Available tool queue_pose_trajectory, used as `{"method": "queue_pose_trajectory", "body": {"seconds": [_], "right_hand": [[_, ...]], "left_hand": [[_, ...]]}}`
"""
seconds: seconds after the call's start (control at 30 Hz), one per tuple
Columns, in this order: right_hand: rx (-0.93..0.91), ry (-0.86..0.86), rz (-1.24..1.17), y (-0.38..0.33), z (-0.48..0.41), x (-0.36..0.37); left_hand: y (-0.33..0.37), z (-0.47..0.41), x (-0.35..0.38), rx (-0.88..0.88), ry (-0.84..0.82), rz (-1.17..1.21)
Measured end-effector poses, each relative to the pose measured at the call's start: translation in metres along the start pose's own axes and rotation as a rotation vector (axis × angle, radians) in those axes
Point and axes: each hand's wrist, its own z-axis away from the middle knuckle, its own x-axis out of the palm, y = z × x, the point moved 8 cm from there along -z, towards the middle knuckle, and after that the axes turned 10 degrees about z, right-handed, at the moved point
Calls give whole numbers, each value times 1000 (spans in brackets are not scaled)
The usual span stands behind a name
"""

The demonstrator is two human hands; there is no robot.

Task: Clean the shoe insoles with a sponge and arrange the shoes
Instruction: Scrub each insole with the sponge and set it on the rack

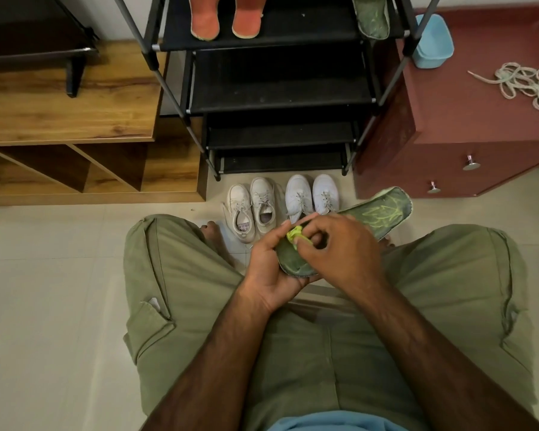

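The left grip [269,269] holds the heel end of a green insole [377,213] from beneath, fingers curled round its edge. The insole slants up and to the right above the person's lap, patterned face upward.

The right grip [336,247] pinches a small yellow-green sponge [294,235] between thumb and fingertips. The sponge is pressed against the insole's upper face near the heel end.

Two pairs of white shoes stand side by side on the floor [44,275], just in front of a black shoe rack [277,79]: the left pair [252,209] and the right pair [311,194].

On the rack's top shelf lie two orange insoles [224,17] and, well apart to the right, a second green insole [371,17].

The maroon cabinet [448,119] right of the rack carries a blue container [433,42] and a loose bundle of laces [523,85].
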Motion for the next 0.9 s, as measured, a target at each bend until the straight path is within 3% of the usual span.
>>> {"method": "queue_pose_trajectory", "body": {"seconds": [0.17, 0.3, 0.47, 0.6, 0.7, 0.9], "right_hand": [[-147, -87, -94, -20, 10, 10], [-17, 29, -45, 5, -1, 2], [-143, -89, -76, -14, 6, 11], [-45, 29, -66, 1, -2, 3], [-159, -65, -77, -16, 5, 11], [-60, -5, -78, -1, -1, 11]], "left_hand": [[-1, 0, -2, 15, 9, -3], [0, -1, -1, 11, -1, 2], [-4, -3, -2, -11, 4, 11], [-4, -3, -2, -14, 10, 21], [-3, -3, -5, -9, 16, 4], [0, 0, 1, 22, 14, -6]]}}
